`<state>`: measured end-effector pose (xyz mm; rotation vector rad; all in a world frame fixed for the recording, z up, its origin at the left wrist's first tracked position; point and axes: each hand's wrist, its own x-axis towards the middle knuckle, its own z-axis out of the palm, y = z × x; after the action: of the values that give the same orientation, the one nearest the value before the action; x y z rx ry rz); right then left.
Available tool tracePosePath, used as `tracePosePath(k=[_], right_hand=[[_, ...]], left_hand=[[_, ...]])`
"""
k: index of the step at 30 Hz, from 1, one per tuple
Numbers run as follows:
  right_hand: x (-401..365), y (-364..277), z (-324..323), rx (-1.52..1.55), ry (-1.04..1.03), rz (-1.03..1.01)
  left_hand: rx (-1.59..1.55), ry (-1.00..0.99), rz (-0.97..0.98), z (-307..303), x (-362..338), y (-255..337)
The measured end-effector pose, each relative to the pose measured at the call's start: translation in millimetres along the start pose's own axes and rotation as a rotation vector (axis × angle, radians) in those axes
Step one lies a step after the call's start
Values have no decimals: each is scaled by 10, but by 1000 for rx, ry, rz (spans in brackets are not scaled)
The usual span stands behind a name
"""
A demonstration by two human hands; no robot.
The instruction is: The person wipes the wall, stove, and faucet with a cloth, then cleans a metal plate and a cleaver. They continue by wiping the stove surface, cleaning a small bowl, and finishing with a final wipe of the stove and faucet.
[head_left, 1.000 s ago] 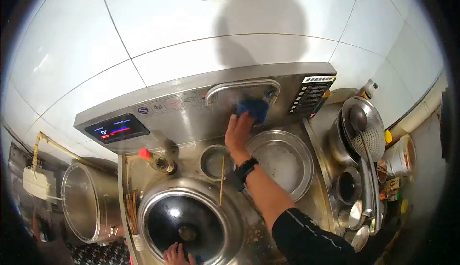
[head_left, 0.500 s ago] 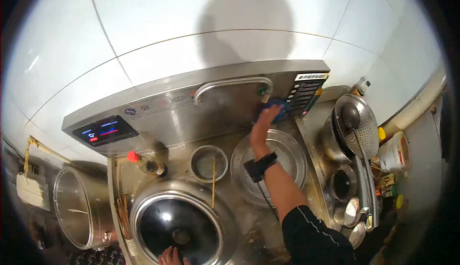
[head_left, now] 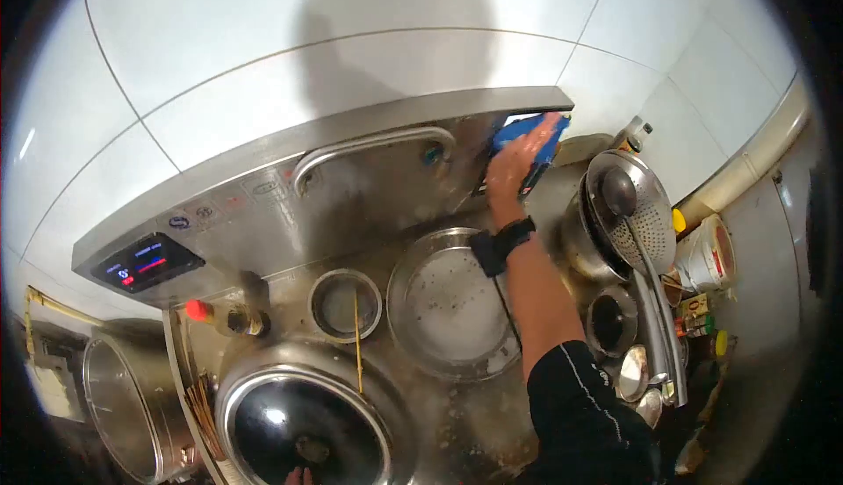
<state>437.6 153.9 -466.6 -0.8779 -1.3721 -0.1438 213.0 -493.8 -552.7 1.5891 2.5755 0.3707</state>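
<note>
My right hand presses a blue cloth flat against the black label at the right end of the steel back panel. The cloth and hand cover most of that label. A black band with a cable is on my right wrist. At the bottom edge, the fingertips of my left hand show over the near side of the dark wok; they look stretched out, with nothing seen in them. The rest of that hand is out of view.
A curved tap crosses the panel. Below stand a wide basin, a small bowl with a chopstick across it, and a red-capped bottle. Right: a perforated strainer and ladle. Left: a large steel pot.
My right hand has moved up and right with the blue cloth, from the panel's lower part onto the label. The view has shifted, and less of my left hand shows.
</note>
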Motion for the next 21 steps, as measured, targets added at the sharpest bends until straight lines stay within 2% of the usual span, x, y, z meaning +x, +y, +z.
tracePosePath(k=[2,4,5,8,10,12,14,16,17,18,19,21], right_hand=[[-118,270,-36,211,94,132],[-405,737,39,-36,190,234],[-499,772,108,-30,181,226],[-920,656,239,-1146,-791,364],[-1296,499,289,-1538,-1181,350],[-1530,-273,144,-1491,-1221,-6],[-1774,-719,226,-1214,-1256,-60],[-1777,-930,357,-952,-1350,164],[-1498,-1304,260,-900,-1389,139],[-1517,-1320,214,-904,-1383,151],[-1600,-1305,143,-742,-1316,41],[-1743,-1153,163,-304,-1026,354]], left_hand=[[6,-8,-3,-10,-9,-29],[1,-2,-6,-7,14,-18],[27,-19,-22,-26,21,-8],[35,-24,-35,-21,56,12],[21,-21,-5,-22,29,-12],[13,27,31,-11,31,-35],[0,45,32,29,12,-54],[-9,50,33,26,-25,-65],[19,43,34,30,-25,-59],[47,37,35,44,-23,-53],[48,34,44,74,-36,-65],[-34,117,73,133,-68,-125]])
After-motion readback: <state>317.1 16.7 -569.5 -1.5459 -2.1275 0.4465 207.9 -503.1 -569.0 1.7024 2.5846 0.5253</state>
